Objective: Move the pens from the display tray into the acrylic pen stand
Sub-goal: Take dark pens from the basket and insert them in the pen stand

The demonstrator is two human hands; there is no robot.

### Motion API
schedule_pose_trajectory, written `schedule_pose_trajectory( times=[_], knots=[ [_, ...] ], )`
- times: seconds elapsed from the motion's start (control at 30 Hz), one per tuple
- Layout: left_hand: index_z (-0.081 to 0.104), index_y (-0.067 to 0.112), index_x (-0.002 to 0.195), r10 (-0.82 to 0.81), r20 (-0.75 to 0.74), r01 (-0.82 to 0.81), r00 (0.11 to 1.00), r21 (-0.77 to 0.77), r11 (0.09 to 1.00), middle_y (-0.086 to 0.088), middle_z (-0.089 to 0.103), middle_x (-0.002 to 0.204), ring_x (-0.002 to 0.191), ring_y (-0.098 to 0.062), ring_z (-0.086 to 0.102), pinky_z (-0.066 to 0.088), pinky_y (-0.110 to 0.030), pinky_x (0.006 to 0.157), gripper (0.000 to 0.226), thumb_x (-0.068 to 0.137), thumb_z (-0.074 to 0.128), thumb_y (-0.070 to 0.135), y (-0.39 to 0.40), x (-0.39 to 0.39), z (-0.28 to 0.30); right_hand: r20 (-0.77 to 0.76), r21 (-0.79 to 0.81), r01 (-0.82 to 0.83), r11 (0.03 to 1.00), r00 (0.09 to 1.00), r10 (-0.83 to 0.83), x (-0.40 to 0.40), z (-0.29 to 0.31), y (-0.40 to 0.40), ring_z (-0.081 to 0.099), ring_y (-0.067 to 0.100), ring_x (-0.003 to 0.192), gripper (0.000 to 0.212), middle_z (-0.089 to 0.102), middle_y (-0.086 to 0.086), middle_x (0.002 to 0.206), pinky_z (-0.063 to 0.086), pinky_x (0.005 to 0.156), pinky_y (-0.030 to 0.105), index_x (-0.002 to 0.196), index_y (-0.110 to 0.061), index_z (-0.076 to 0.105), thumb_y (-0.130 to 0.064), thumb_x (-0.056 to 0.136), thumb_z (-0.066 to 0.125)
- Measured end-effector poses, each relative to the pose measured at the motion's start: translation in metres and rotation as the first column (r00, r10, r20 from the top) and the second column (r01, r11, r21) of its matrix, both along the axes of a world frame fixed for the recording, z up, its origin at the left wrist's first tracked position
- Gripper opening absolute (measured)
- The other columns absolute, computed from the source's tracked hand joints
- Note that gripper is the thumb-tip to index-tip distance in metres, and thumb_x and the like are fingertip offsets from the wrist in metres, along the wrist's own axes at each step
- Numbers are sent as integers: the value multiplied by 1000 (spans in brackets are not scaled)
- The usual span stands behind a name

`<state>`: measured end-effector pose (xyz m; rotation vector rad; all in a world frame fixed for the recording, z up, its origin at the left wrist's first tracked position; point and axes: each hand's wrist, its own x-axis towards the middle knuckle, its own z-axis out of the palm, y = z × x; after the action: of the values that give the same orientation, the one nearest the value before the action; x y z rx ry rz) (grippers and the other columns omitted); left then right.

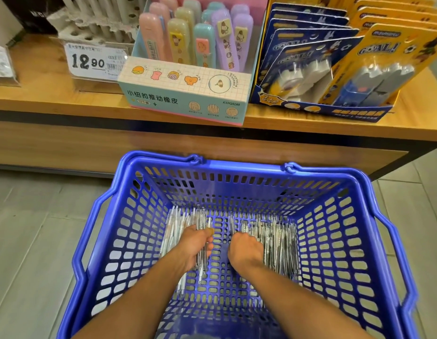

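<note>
Both my hands reach down into a blue plastic shopping basket [374, 231] on the floor. Several clear and white pens lie on its bottom in two heaps. My left hand [193, 245] is closed around a bundle of pens [178, 223] from the left heap. My right hand [244, 248] presses into the right heap of pens [278, 241], its fingers curled among them. At the far left of the shelf a white pen stand [95, 23] with round holes holds white pens.
A wooden shelf [53, 96] runs across just beyond the basket. On it stand a pastel eraser display box [185, 94], a blue and yellow box of carded items [334, 69] and a price tag [95, 59] reading 12.90. Grey floor tiles [29, 228] lie on both sides.
</note>
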<state>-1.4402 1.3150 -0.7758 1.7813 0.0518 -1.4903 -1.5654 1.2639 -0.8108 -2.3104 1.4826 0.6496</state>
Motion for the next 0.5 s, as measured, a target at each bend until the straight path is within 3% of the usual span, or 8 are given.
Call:
schedule_pose_trajectory(
  times=[0.13,0.2,0.27,0.33,0.4,0.43,0.47,0.5],
  knots=[
    [22,5,151,-4,6,4,1000,3,1000,-6,57,70,57,-16,52,46,-30,51,67,96,61,7,1,0,-3,57,77,83,994,995,-87,1,0,-4,64,18,80,19,65,1,89,45,60,26,101,-13,62,-29,96,56],
    [26,4,150,-19,3,19,1000,9,1000,-6,57,69,55,-15,52,46,-29,50,65,95,61,7,2,1,-5,176,229,176,957,960,-219,0,2,-7,55,13,59,24,57,-3,70,44,52,24,81,-16,59,-35,96,56],
    [22,5,153,-23,11,23,1000,11,1000,-5,58,70,56,-15,53,47,-27,49,73,94,65,11,3,1,-7,327,452,181,873,877,-351,-2,5,-6,53,12,52,28,56,-1,64,48,54,25,72,-17,51,-29,98,53],
    [13,6,155,-9,16,9,1000,-12,1000,-9,62,83,67,-17,58,51,-25,54,89,90,72,20,2,-1,-6,430,610,111,785,786,-445,-4,15,-2,61,11,54,19,64,3,69,52,64,26,82,-18,51,-24,100,50],
    [10,8,156,-1,40,2,999,-25,1000,-17,62,120,101,-26,61,52,-33,84,102,84,77,33,2,-1,-6,491,708,28,706,699,-520,-5,21,2,62,8,52,11,68,1,71,51,56,23,95,-15,51,-25,100,51],
    [9,9,156,-16,42,17,999,-23,1000,-18,53,138,118,-28,56,48,-40,93,106,82,78,38,1,0,-5,501,739,-4,674,671,-546,-4,22,4,63,9,52,13,70,2,74,50,51,21,98,-14,51,-27,99,54],
    [12,9,156,-29,41,29,999,-22,999,-17,50,142,120,-24,56,50,-38,88,105,81,79,38,1,1,-2,503,757,-26,652,660,-557,-3,23,6,64,10,52,15,71,5,78,50,50,21,99,-14,52,-28,98,56],
    [18,7,154,-31,43,32,999,-25,999,-14,57,131,107,-17,63,54,-31,72,99,82,79,35,0,1,0,503,768,-42,639,657,-561,-2,23,7,65,12,53,15,71,8,80,50,50,21,98,-15,54,-30,96,59]
  ],
)
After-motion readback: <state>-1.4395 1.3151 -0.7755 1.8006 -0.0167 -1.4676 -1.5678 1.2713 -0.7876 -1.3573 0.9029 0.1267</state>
